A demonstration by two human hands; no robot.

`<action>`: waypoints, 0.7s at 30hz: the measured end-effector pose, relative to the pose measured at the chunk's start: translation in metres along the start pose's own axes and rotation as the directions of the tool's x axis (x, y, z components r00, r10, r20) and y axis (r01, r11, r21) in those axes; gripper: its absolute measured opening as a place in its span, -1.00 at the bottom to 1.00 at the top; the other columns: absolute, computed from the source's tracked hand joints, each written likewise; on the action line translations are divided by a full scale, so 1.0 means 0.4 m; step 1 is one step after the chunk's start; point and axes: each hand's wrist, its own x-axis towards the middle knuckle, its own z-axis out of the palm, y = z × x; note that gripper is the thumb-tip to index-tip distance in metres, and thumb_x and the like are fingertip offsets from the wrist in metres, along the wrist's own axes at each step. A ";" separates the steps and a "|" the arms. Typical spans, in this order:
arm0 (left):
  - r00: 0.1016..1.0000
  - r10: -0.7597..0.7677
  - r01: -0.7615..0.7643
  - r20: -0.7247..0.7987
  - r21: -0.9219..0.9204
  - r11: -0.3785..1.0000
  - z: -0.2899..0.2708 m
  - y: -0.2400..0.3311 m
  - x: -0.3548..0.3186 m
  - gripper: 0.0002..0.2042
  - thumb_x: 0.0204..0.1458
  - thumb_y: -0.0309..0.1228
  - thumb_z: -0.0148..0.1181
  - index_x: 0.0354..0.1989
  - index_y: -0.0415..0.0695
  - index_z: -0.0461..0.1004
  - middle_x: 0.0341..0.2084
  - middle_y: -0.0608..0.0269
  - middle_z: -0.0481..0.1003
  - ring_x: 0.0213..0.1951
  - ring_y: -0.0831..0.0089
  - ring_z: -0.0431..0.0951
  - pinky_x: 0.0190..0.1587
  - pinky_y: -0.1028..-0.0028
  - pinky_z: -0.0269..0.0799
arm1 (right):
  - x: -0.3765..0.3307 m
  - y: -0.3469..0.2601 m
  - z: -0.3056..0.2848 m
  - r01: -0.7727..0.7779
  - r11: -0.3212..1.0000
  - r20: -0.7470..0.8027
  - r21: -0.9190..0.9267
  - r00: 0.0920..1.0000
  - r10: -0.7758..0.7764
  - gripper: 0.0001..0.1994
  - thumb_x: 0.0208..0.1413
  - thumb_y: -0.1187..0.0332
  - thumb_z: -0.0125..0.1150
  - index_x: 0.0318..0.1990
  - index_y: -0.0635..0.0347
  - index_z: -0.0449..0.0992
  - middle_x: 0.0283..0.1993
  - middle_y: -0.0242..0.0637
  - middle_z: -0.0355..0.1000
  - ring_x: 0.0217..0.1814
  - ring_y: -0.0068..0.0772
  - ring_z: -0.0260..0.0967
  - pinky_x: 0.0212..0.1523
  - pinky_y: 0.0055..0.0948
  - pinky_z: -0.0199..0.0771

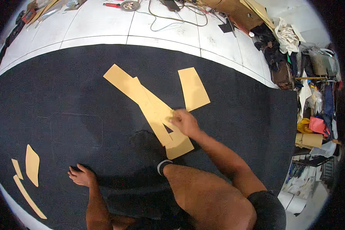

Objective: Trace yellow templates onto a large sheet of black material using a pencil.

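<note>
Head view, looking down on a large black fabric sheet (226, 115) spread over a white tiled floor (103, 27). Right hand (184, 122) rests on overlapping tan paper pattern strips (142, 97); fingers curled at the paper's edge, whether pinching it cannot be told. Left hand (81, 176) lies flat on the fabric, fingers spread, holding nothing. A separate tan rectangle (193, 89) lies just beside the strips, apart from them. Smaller tan cut pieces (32, 165) sit near the fabric's left edge, well away from the left hand. Clutter of tools and cables (168, 11) along the far floor. No containers clearly discernible; the pile at right is too jumbled to tell.
</note>
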 end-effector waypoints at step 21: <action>0.997 0.044 -0.043 -0.061 0.008 0.999 0.014 -0.016 0.003 -0.37 0.32 0.10 -0.09 0.35 -0.15 0.32 0.33 -0.21 0.24 0.32 -0.14 0.27 0.32 -0.03 0.20 | -0.189 0.013 0.014 0.121 0.886 0.133 -0.448 0.989 -0.067 0.01 -0.08 -0.31 0.38 0.50 -0.15 0.13 0.60 0.00 -0.13 0.64 0.22 -0.24 0.43 0.08 0.22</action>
